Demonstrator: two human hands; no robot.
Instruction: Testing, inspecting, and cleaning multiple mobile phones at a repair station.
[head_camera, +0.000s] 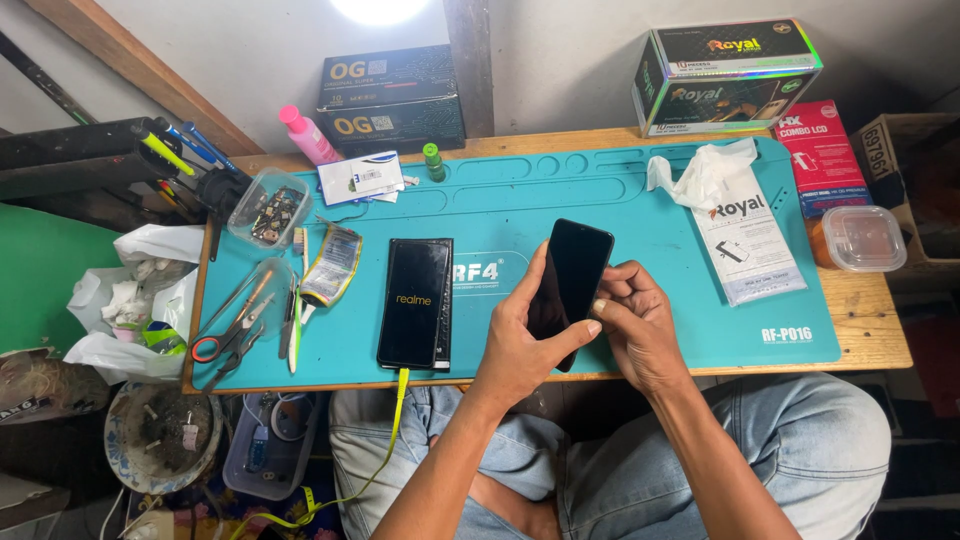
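Both hands meet over the front edge of the teal silicone work mat (640, 215), sharing one slim black glass phone panel (570, 285). Left hand (522, 340) is closed around its lower half, thumb laid along the near edge and fingers wrapped behind, which props it upright and tilted toward the camera so its dark face can be looked over. Right hand (632, 320) is curled against the panel's right edge, fingertips pinching the side, seemingly to steady it. Held this way, the panel hangs just above the mat and touches nothing else.

Its face is glossy, unlit and uniformly black, with rounded corners; no crack or mark can be made out.

Just left of it a second black smartphone (415, 302) lies flat on the mat with its screen lit, a yellow cable (400, 410) running from its lower end over the table edge. Farther left lie tweezers and red-handled scissors (230, 335).
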